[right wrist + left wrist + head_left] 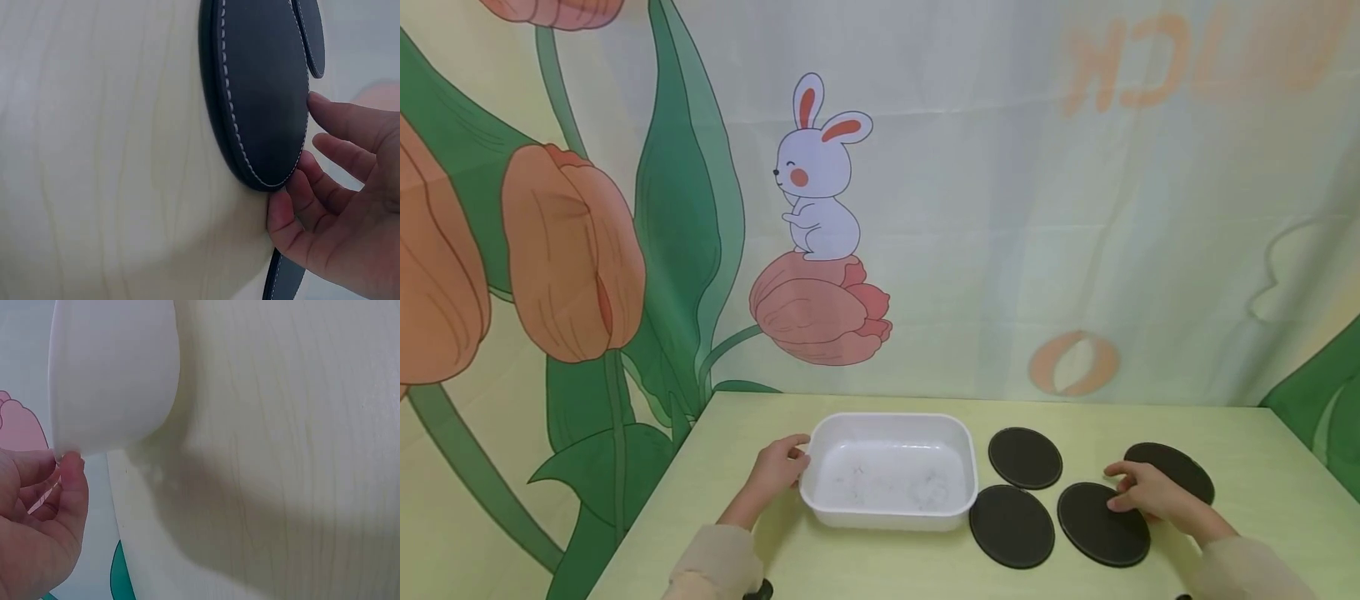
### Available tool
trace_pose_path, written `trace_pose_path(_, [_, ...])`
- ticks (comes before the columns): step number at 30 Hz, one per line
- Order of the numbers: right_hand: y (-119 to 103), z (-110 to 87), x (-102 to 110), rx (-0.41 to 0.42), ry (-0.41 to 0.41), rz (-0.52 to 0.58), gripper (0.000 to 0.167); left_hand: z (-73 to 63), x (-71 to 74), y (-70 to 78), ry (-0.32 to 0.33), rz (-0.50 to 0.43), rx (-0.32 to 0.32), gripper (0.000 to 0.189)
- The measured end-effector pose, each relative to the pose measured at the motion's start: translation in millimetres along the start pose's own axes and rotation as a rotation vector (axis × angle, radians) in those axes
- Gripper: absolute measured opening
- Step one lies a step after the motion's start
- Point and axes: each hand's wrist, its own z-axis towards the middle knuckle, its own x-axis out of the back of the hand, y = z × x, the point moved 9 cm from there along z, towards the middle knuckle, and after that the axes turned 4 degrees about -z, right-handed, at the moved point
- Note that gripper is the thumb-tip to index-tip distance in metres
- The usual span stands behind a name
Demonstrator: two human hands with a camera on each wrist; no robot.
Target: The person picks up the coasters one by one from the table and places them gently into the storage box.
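Observation:
A white rectangular basin [887, 518] stands on the table. At its left end, my left hand [781, 465] pinches the rim between thumb and finger; the left wrist view shows the fingertips on the corner of the basin [115, 375]. Four-sided it is, with rounded corners. To the right lie several round black coasters. My right hand [1153, 492] is over the right edge of the front right coaster [1097, 529]. In the right wrist view, the loosely bent fingers [344, 122] touch the stitched edge of a coaster [265, 94], which lies flat.
One coaster [1026, 458] lies at the back beside the basin, another [1011, 527] in front of it. A further coaster [1176, 471] is partly behind my right hand. A curtain [970, 250] printed with tulips and a rabbit hangs behind the table [880, 567].

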Motion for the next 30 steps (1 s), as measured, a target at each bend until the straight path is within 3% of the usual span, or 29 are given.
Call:
trace_pose_path(10, [4, 7.4, -3, -0.039, -0.008, -0.064, 0.03, -0.3, -0.5, -4.3, -0.021, -0.099, 0.034, 0.039])
trace_pose_path(30, [4, 11.5, -4, -0.074, -0.022, -0.143, 0.023, -3.7, -1.6, -4.2, -0.022, -0.14, 0.047, 0.038])
